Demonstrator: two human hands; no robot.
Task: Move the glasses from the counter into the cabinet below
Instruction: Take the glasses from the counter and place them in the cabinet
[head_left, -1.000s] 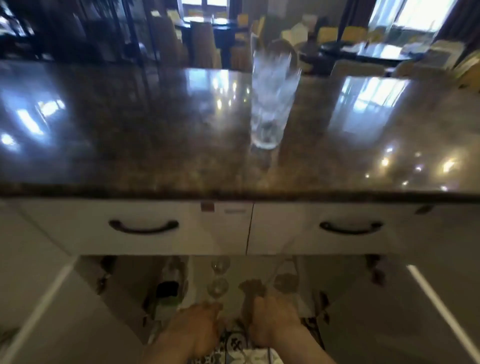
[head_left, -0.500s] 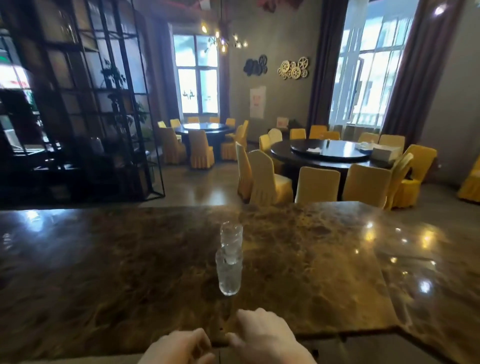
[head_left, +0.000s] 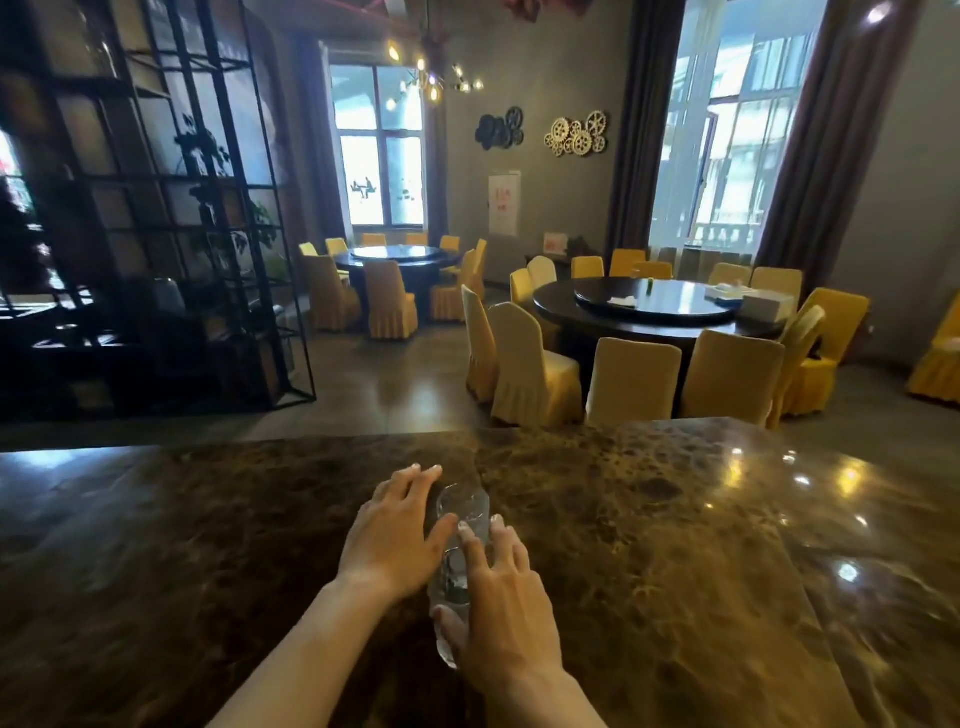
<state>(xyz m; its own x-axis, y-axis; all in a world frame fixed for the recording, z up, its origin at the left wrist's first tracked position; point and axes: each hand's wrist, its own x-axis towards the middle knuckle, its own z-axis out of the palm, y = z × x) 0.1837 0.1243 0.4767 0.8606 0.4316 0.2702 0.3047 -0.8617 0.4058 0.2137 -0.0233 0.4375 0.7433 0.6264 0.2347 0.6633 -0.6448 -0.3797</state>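
Observation:
A stack of clear tall glasses (head_left: 464, 508) stands on the dark marble counter (head_left: 649, 545), near its front edge. My left hand (head_left: 393, 538) cups the upper glass from the left, thumb on its front and fingers reaching behind its rim. My right hand (head_left: 501, 610) wraps the lower glass (head_left: 451, 590) from the right, with the thumb under its left side and the index finger lying along its front. The base of the stack is hidden by my right hand. The cabinet below is out of view.
The counter stretches wide to both sides and ends at a far edge (head_left: 571, 428). Beyond it are round dining tables (head_left: 654, 306) with yellow-covered chairs (head_left: 631, 379). A black metal shelf (head_left: 156, 218) stands at the left.
The view rose from the open cabinet under the counter to the countertop. Both hands came up from the cabinet, over the counter edge, and closed on the stacked glasses.

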